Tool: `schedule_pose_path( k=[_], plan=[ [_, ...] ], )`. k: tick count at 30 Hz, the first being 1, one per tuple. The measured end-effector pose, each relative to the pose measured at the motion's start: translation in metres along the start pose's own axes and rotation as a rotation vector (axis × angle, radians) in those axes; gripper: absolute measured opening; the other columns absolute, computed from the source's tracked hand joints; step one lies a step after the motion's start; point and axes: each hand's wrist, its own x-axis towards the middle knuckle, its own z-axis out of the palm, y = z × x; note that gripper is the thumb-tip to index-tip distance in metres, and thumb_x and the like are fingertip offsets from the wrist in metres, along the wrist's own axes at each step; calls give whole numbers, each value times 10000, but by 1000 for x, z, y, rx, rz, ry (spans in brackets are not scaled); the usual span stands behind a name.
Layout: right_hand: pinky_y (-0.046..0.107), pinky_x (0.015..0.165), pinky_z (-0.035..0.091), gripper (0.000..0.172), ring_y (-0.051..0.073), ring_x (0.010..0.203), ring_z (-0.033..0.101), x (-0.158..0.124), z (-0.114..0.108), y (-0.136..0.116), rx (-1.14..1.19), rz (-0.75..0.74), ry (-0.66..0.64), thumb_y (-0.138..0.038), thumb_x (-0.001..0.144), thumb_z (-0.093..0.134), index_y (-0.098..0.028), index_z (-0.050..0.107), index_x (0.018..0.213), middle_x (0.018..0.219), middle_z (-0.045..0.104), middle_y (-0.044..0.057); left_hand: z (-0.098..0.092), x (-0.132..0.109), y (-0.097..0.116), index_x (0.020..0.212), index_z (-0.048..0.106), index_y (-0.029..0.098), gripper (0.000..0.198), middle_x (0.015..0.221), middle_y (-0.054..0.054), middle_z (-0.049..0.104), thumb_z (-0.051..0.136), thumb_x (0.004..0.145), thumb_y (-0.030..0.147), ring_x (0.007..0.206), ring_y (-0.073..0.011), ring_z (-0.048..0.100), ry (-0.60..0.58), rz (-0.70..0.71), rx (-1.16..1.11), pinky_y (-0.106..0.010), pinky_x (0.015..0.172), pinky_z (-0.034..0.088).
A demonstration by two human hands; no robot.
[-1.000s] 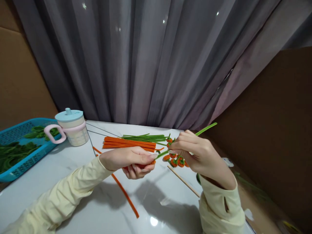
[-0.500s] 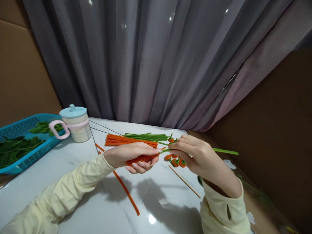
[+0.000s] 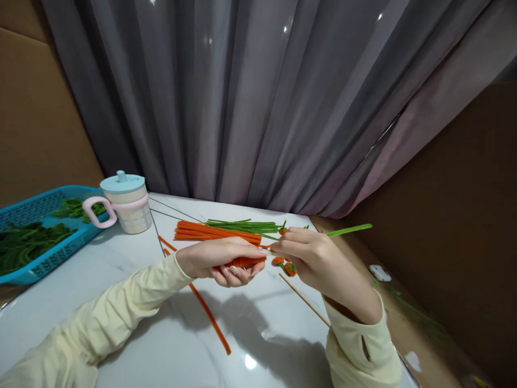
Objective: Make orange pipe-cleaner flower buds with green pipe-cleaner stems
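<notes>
My left hand [image 3: 220, 257] is closed around an orange pipe-cleaner carrot [image 3: 243, 262], its coiled body showing under the fingers. My right hand [image 3: 311, 257] pinches a green pipe cleaner [image 3: 348, 230] right at the carrot's tip; the green stem sticks out to the right past my knuckles. Both hands hover just above the white table [image 3: 133, 302]. Small finished orange-and-green pieces [image 3: 287, 266] lie on the table under my right hand.
Behind my hands lie a bundle of orange pipe cleaners [image 3: 214, 232] and green ones [image 3: 242, 225]. A loose orange pipe cleaner [image 3: 210, 315] and a wooden stick [image 3: 304, 299] lie nearer. A lidded cup [image 3: 121, 202] and a blue basket of green pieces [image 3: 36, 237] stand at left. Grey curtain behind.
The free end of the green stem swung down and then back up to the right. My right hand shifted slightly left toward the carrot. More of the orange coil shows in my left hand.
</notes>
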Motion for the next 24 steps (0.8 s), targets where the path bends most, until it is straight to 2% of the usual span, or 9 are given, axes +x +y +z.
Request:
schedule_pose_path(
  k=[3, 6, 8, 13, 18, 21, 24],
  plan=[
    [252, 549, 353, 348, 144, 603, 466, 1, 2, -1, 22, -17, -13, 58, 804, 374, -138, 660, 767, 635, 570, 36, 0, 2, -3, 674, 462, 170, 395, 475, 69, 275, 463, 874, 510, 376, -51, 141, -70, 0, 3, -121, 289, 113],
    [246, 573, 370, 362, 139, 629, 489, -2, 0, 1, 87, -33, -29, 70, 800, 369, -142, 663, 795, 674, 587, 38, -2, 4, -6, 702, 462, 175, 372, 518, 40, 351, 447, 885, 499, 414, -77, 259, -211, 16, -20, -139, 324, 223],
    [247, 576, 370, 376, 139, 630, 488, -3, -2, 2, 92, -30, -26, 78, 795, 357, -140, 662, 790, 668, 580, 37, -3, 5, -7, 712, 460, 172, 360, 547, 29, 369, 446, 891, 484, 453, -89, 303, -263, 26, -52, -155, 367, 275],
    [257, 559, 346, 369, 145, 614, 453, -1, 2, 1, 58, -25, -34, 77, 788, 361, -140, 656, 745, 634, 552, 33, -3, 7, -7, 697, 437, 156, 382, 550, 47, 309, 390, 925, 459, 456, -66, 238, -202, 18, -101, -151, 413, 230],
    [262, 564, 349, 351, 150, 612, 448, 0, 6, 2, 35, -32, -24, 76, 781, 379, -142, 651, 740, 622, 560, 32, -3, 7, -9, 709, 431, 157, 373, 545, 49, 311, 342, 952, 425, 441, -62, 242, -169, 30, -136, -160, 414, 210],
    [278, 615, 375, 282, 158, 647, 484, -4, -1, 8, 1, -21, 8, 13, 838, 423, -144, 649, 778, 653, 598, 41, -5, 10, -13, 740, 456, 153, 359, 555, 37, 368, 331, 959, 408, 447, -67, 319, -171, 90, -152, -167, 429, 261],
    [296, 642, 385, 213, 171, 674, 509, -10, -12, 15, -38, 24, 45, -64, 871, 471, -148, 644, 781, 676, 627, 54, -6, 13, -15, 749, 481, 143, 351, 597, 7, 459, 387, 942, 420, 536, -95, 449, -160, 157, -143, -206, 519, 380]
  ],
)
